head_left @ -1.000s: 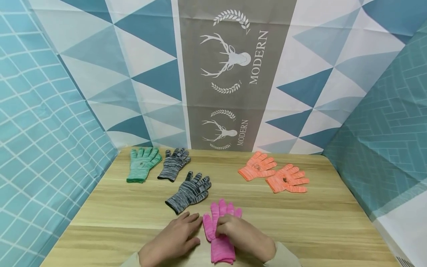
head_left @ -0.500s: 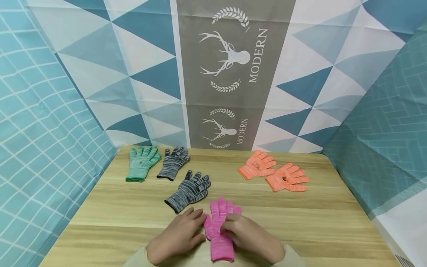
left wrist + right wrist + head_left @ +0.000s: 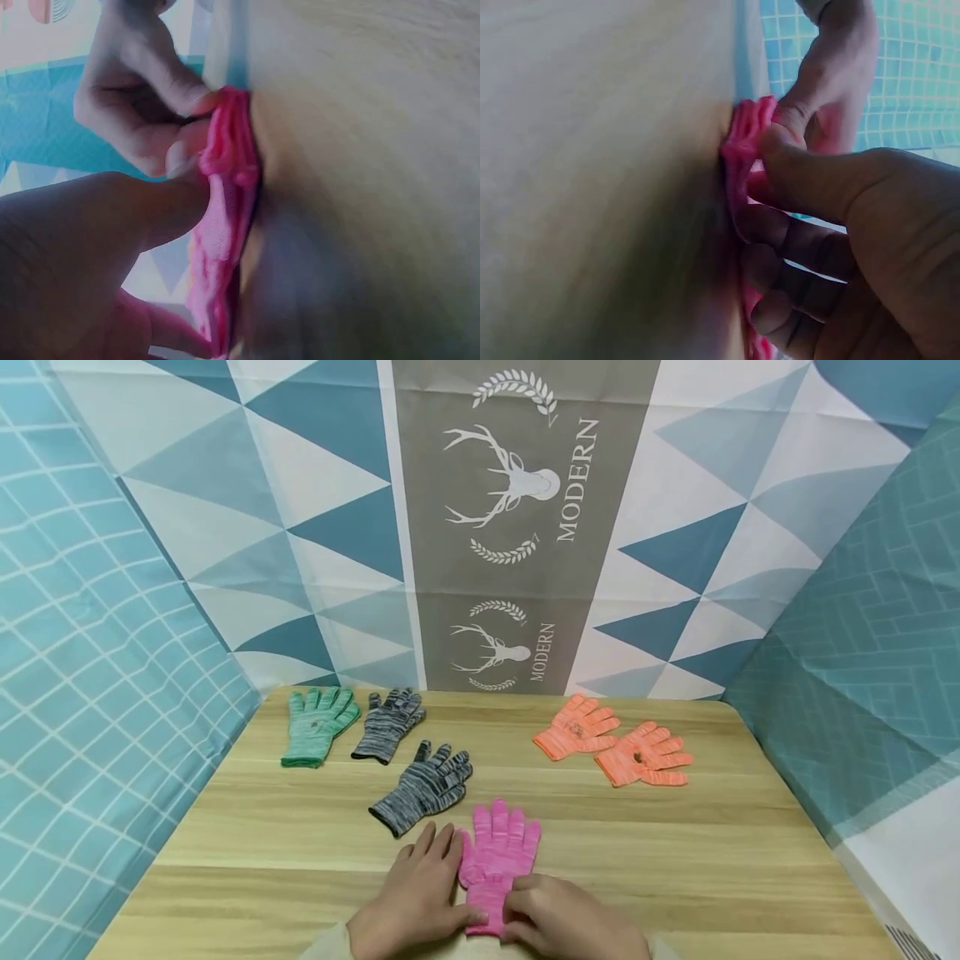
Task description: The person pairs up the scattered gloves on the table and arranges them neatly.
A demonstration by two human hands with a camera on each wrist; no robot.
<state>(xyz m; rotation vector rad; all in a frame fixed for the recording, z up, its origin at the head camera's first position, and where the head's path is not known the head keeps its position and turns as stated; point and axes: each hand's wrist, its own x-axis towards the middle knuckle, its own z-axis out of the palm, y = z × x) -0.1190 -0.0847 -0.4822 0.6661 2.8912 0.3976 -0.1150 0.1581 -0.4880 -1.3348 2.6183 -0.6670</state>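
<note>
A pink knit glove [image 3: 500,852] lies flat near the table's front edge, fingers pointing away from me. My left hand [image 3: 422,889] rests along its left side with fingers extended, and its thumb presses on the cuff. My right hand [image 3: 570,917] has curled fingers and pinches the cuff's right side between thumb and index finger. In the left wrist view the cuff [image 3: 232,161] shows several layers of fabric at its opening. The right wrist view shows the right thumb [image 3: 802,169] on top of the glove's edge.
Two grey-black striped gloves [image 3: 423,787] lie left of centre, one behind the other. A green glove [image 3: 318,727] is at the back left. Two orange gloves [image 3: 643,755] lie side by side at the back right. Patterned sheets [image 3: 517,527] enclose the wooden table [image 3: 675,860].
My right hand has moved from the pink glove's palm down to its cuff. The left hand has shifted right against the glove, its thumb now on the cuff. Other gloves stay put.
</note>
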